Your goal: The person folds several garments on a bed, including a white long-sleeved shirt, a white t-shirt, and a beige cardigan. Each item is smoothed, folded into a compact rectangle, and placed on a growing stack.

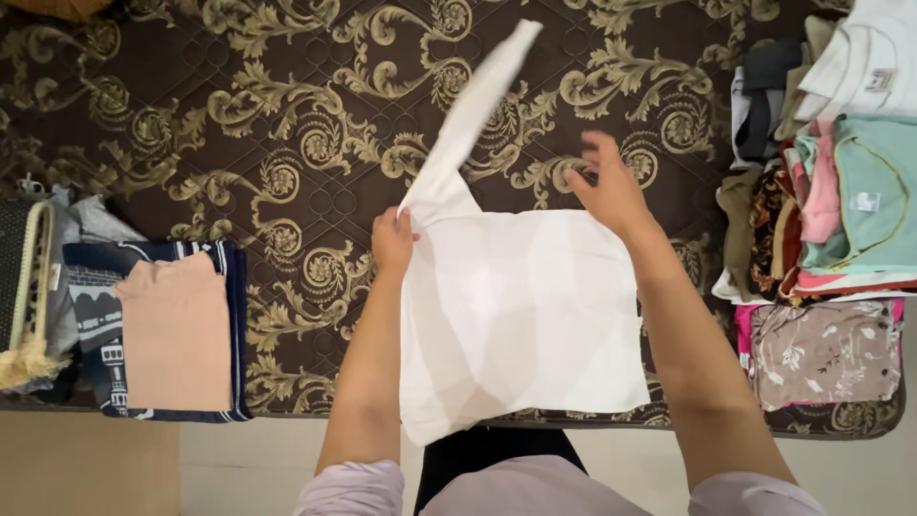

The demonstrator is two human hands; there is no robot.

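A white garment [521, 315] lies flat on the dark brown bedspread with gold scroll pattern [287, 124], its near edge hanging over the front. One long white sleeve [473, 115] stretches up and away from its top left corner. My left hand [393, 239] pinches the cloth at that corner, where the sleeve starts. My right hand [607, 186] hovers at the garment's top right corner with fingers spread, touching or just above the cloth.
A folded stack with a peach piece [177, 330] on a navy patterned one sits at the left, beside a grey bundle [43, 287]. Piles of mixed coloured clothes [831, 191] and a floral piece [821, 354] fill the right edge.
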